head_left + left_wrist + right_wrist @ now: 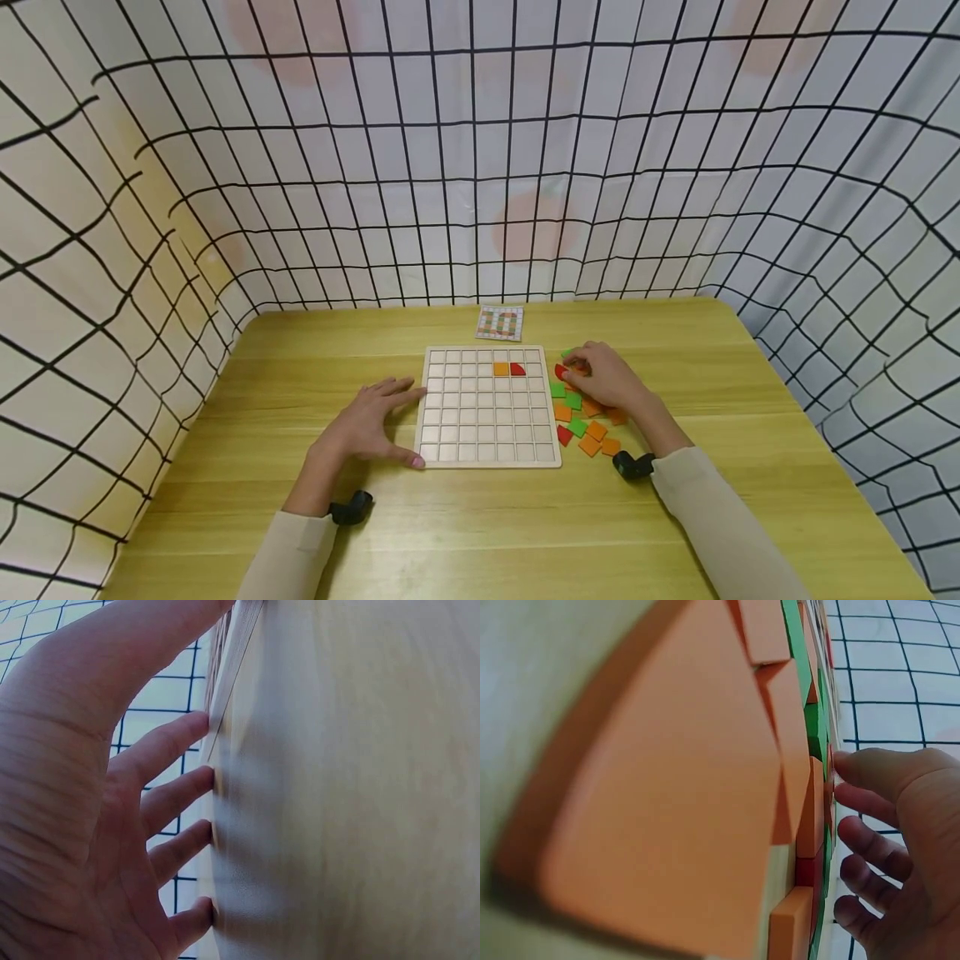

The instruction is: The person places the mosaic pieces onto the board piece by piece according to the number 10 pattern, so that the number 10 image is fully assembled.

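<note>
A pale wooden grid board (459,423) lies on the table, with an orange square tile (501,369) and a red quarter-circle tile (517,369) side by side in its upper cells. My left hand (367,423) is spread along the board's left edge, thumb by the near corner and forefinger at the rim; its fingers (176,799) are apart and hold nothing. Right of the board, my right hand (606,379) reaches into the loose tiles. Its thumb and forefinger pinch another red tile (560,372) at the pile's far left. An orange tile (667,802) looms large in the right wrist view.
Several orange, green and red tiles (589,446) lie scattered along the board's right side, some overlapping. Behind the board is a small card (499,322) with a coloured grid pattern. White cloth with black grid lines (450,200) surrounds the wooden table (450,533) at the back and sides.
</note>
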Available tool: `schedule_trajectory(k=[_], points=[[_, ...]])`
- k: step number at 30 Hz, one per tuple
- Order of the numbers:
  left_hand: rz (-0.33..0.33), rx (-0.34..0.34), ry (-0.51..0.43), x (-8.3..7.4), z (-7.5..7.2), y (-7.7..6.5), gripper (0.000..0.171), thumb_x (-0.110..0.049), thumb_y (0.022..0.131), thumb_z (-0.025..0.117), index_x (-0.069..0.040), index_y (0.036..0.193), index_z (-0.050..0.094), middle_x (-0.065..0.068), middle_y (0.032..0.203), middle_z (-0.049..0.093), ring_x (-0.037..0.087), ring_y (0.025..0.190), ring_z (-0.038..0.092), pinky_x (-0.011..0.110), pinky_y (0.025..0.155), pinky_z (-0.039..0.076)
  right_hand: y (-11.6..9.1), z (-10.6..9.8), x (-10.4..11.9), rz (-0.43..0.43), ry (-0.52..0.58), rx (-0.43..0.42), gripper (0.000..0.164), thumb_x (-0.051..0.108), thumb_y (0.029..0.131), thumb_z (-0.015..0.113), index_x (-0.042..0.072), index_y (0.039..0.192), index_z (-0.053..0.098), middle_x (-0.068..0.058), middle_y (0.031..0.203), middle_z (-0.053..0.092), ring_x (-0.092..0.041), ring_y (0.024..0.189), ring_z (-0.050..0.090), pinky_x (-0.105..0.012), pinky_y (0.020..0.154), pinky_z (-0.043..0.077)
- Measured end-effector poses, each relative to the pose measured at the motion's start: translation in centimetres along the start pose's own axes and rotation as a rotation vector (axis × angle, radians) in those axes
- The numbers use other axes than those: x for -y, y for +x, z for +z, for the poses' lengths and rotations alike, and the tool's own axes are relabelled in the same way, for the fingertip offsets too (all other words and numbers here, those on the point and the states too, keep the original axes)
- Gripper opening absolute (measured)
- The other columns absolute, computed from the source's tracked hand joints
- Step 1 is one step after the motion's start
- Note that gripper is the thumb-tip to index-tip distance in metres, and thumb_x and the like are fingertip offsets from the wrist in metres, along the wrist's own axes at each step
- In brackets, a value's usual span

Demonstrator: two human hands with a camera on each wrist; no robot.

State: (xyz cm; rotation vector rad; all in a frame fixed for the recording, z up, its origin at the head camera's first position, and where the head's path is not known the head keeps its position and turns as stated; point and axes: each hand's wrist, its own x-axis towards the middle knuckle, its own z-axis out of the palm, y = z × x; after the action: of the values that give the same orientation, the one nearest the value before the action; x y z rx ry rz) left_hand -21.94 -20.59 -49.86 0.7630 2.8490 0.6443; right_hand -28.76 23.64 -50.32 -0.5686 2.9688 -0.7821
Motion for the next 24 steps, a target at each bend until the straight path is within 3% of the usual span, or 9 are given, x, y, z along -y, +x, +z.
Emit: schedule_trajectory(k=[7,11,16,24], points=[[0.0,-0.002,0.001,-0.07,-0.11,-0.05,0.116,-0.076,0.059,0.086,-0.024,0.156,0.047,0.012,0.166,0.037,0.045,0.154,0.028,0.074,0.121,0.02,0.06,-0.18,0.16,-0.033,0.006,0.021,0.039,0.014,0.09,0.064,0.009,0.128,0.07,-0.007,0.103,0.064,-0.023,0.092,0.053,-0.04,0.082,0.048],[0.003,0.0,0.003,-0.07,-0.11,-0.04,0.116,-0.076,0.06,0.086,-0.024,0.156,0.047,0.012,0.166,0.037,0.045,0.154,0.028,0.074,0.121,0.02,0.36,-0.18,0.21,-0.065,-0.009,0.052,0.043,0.013,0.09,0.065,0.01,0.133,0.069,-0.006,0.099,0.06,-0.022,0.088,0.05,-0.037,0.077,0.044],[0.003,0.005,0.002,-0.01,0.02,0.0,0.116,-0.077,0.06,0.085,-0.025,0.156,0.047,0.011,0.166,0.037,0.045,0.155,0.027,0.073,0.122,0.019,0.66,-0.09,0.22,-0.06,-0.015,0.08,0.037,0.017,0.093,0.069,0.012,0.13,0.071,-0.005,0.099,0.06,-0.021,0.089,0.05,-0.036,0.078,0.045],[0.0,0.008,0.0,-0.05,-0.06,-0.01,0.115,-0.075,0.06,0.086,-0.025,0.156,0.047,0.012,0.166,0.036,0.045,0.155,0.026,0.073,0.122,0.017,0.77,0.12,-0.37,-0.058,-0.013,0.049,0.029,0.027,0.096,0.074,0.009,0.119,0.073,-0.006,0.102,0.063,-0.022,0.093,0.053,-0.041,0.085,0.049]])
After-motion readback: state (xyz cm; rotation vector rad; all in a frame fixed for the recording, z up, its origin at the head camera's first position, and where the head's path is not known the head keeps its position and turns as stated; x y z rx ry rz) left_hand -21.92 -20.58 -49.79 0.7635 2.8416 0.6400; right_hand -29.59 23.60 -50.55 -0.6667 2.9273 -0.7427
